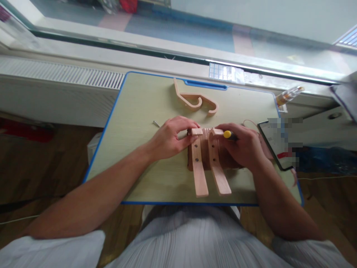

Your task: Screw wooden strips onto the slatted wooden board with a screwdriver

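Observation:
A brown wooden block [205,156] lies near the table's front edge with two pale curved wooden strips fixed across it. Dark screw heads show in the left strip [200,178] and the right strip [221,178]. My left hand [175,137] pinches the far curled end of the left strip, thumb on the near side. Beside the right strip's curl, my right hand [242,143] is closed round a screwdriver [228,135] with a yellow and dark handle, and rests against the block. The screwdriver's tip is hidden. A loose screw [156,123] lies left of my left hand.
Two more curved wooden strips [192,106] lie farther back on the blue-edged table [139,111]. A tablet [275,145] sits at the right edge, partly blurred out. Behind the table are a radiator [106,79], a window sill and a clear bottle [288,96].

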Demonstrator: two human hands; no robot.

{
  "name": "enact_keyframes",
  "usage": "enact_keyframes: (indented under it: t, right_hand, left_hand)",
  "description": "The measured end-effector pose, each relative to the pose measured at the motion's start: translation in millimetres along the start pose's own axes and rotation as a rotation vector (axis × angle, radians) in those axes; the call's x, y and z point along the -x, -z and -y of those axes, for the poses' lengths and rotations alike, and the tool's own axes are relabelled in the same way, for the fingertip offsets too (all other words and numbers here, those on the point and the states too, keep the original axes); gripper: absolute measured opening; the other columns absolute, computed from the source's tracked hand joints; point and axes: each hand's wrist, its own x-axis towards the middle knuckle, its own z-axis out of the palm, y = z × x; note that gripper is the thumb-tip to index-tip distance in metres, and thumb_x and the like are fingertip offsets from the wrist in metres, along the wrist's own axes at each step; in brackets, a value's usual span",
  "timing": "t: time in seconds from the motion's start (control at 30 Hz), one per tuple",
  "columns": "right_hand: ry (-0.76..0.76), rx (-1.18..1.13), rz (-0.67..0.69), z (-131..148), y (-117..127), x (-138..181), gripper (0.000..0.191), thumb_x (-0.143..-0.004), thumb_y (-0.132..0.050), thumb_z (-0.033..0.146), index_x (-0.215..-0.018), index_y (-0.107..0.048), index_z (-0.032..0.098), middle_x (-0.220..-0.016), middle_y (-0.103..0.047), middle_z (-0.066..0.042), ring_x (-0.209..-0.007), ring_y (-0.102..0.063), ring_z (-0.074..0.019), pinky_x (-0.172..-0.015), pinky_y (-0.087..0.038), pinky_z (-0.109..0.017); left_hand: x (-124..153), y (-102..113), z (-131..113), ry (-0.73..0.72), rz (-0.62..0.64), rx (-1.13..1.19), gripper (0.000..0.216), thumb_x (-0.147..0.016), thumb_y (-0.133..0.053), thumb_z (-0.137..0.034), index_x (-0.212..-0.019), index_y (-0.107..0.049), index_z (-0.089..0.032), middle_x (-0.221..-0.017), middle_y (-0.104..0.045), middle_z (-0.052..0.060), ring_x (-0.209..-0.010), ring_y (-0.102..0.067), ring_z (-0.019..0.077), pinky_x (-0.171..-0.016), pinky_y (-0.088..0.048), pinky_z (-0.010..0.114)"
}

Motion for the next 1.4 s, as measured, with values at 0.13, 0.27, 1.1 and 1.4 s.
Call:
enact_keyframes:
  t: [0.13,0.27,1.1,1.4]
  right_hand:
    - [-0.016,-0.007,-0.012,0,-2,0,0.030,-0.093,-0.076,0.021,-0.122,-0.082,0.028,-0.113,-0.088,-0.005,-0.096,-0.082,-0.0268,-0.089,-0.062,-0.038]
    - [-0.025,-0.024,-0.018,1,0,1,0.034,-0.092,-0.076,0.020,-0.124,-0.082,0.026,-0.113,-0.087,-0.007,-0.093,-0.081,-0.0255,-0.087,-0.062,-0.036]
    - [0.020,-0.048,0.367,16,24,10,0.035,-0.093,-0.086,0.037,-0.128,-0.087,0.034,-0.102,-0.089,0.001,-0.075,-0.074,-0.0158,-0.075,-0.053,-0.030]
    - [0.026,-0.036,0.348,14,23,12,0.034,-0.092,-0.087,0.038,-0.126,-0.087,0.035,-0.094,-0.088,0.003,-0.068,-0.066,-0.0133,-0.070,-0.049,-0.029]
  left_hand:
    - [0,0,0,0.013,-0.003,0.002,0.021,-0.099,-0.077,-0.038,-0.113,-0.081,-0.024,-0.124,-0.085,0.007,-0.121,-0.076,0.0263,-0.114,-0.057,0.043]
    - [0,2,-1,-0.003,-0.008,0.002,0.021,-0.096,-0.080,-0.034,-0.115,-0.080,-0.024,-0.124,-0.084,0.007,-0.121,-0.076,0.0266,-0.115,-0.056,0.045]
    - [1,12,3,-0.097,0.044,-0.049,0.027,-0.087,-0.077,-0.015,-0.113,-0.078,-0.020,-0.124,-0.082,0.010,-0.121,-0.075,0.0281,-0.114,-0.056,0.045]
    - [0,11,4,-0.098,0.034,-0.053,0.026,-0.087,-0.077,-0.015,-0.112,-0.078,-0.020,-0.123,-0.082,0.010,-0.118,-0.076,0.0275,-0.112,-0.057,0.044]
